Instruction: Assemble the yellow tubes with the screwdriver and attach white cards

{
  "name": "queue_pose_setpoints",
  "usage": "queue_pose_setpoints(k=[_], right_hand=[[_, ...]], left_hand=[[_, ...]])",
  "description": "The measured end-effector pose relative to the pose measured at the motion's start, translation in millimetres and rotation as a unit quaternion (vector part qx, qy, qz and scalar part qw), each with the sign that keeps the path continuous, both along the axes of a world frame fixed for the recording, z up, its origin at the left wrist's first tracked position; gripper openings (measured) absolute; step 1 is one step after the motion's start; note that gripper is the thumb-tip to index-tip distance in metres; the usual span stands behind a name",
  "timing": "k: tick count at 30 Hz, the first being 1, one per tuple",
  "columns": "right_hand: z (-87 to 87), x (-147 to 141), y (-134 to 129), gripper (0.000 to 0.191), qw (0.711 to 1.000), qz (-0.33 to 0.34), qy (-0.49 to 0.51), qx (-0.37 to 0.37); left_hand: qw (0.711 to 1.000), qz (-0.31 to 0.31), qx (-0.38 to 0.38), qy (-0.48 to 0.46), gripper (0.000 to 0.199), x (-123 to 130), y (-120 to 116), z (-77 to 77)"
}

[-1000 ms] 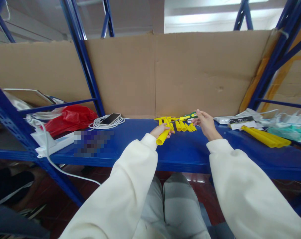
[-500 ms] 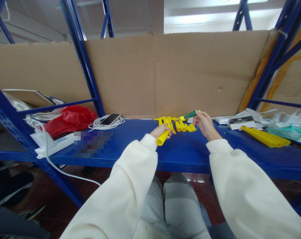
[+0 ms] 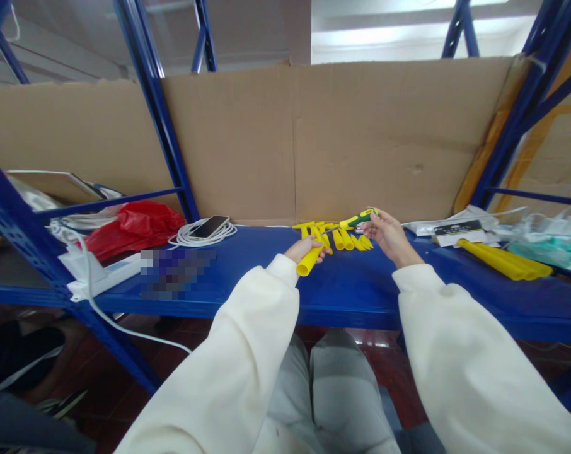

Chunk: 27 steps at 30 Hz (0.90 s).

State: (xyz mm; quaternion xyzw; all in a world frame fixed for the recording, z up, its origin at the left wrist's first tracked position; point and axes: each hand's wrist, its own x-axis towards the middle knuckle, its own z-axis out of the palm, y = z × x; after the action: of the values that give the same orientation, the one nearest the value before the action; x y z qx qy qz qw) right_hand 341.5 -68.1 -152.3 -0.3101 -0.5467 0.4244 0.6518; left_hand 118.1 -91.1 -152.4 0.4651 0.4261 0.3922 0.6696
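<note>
My left hand (image 3: 299, 250) is closed round a yellow plastic tube (image 3: 309, 261), its open end tilted toward me. A screwdriver (image 3: 358, 219) with a green and yellow handle is in the fingers of my right hand (image 3: 386, 234). Its thin shaft reaches left to the tube held in my left hand; the exact spot where the tip meets it is too small to make out. Just behind the hands, several yellow plastic pieces (image 3: 346, 239) lie in a row on the blue shelf (image 3: 261, 258).
Longer yellow tubes (image 3: 503, 260) lie at the right beside a clear and green plastic bag (image 3: 545, 249). To the left are a phone (image 3: 210, 227) on a coiled white cable (image 3: 184, 236), a red bag (image 3: 137, 227) and a white power strip (image 3: 110, 274). Cardboard (image 3: 361, 139) stands behind.
The screwdriver's handle has turned in my right fingers, showing more yellow, and my fingers have shifted slightly on it. The left hand and its tube stay in place.
</note>
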Motion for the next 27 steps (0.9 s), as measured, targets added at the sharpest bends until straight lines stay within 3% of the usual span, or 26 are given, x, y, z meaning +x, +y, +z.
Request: queue_pose_setpoints(k=[6, 13, 17, 23, 27], right_hand=[[-3.8, -1.6, 4.4, 0.052, 0.998, -0.062, -0.001, 0.021], [-4.0, -3.8, 4.3, 0.054, 0.997, -0.077, 0.000, 0.027], [-1.1, -3.7, -1.5, 0.057, 0.998, -0.055, -0.007, 0.023], [3.0, -1.8, -4.7, 0.044, 1.000, 0.011, 0.012, -0.006], [0.9, -0.9, -0.6, 0.046, 1.000, -0.001, 0.005, 0.005]], left_hand=[[1.000, -0.008, -0.004, 0.003, 0.053, -1.3, 3.7, -2.6], [1.000, -0.014, -0.002, 0.000, 0.056, -1.8, 1.6, -2.0], [1.000, -0.009, 0.000, 0.017, 0.054, 0.7, -5.3, 2.9], [1.000, -0.003, 0.003, 0.008, 0.051, 0.3, -4.6, 1.9], [1.000, -0.008, -0.002, -0.004, 0.050, -1.6, 0.3, -1.4]])
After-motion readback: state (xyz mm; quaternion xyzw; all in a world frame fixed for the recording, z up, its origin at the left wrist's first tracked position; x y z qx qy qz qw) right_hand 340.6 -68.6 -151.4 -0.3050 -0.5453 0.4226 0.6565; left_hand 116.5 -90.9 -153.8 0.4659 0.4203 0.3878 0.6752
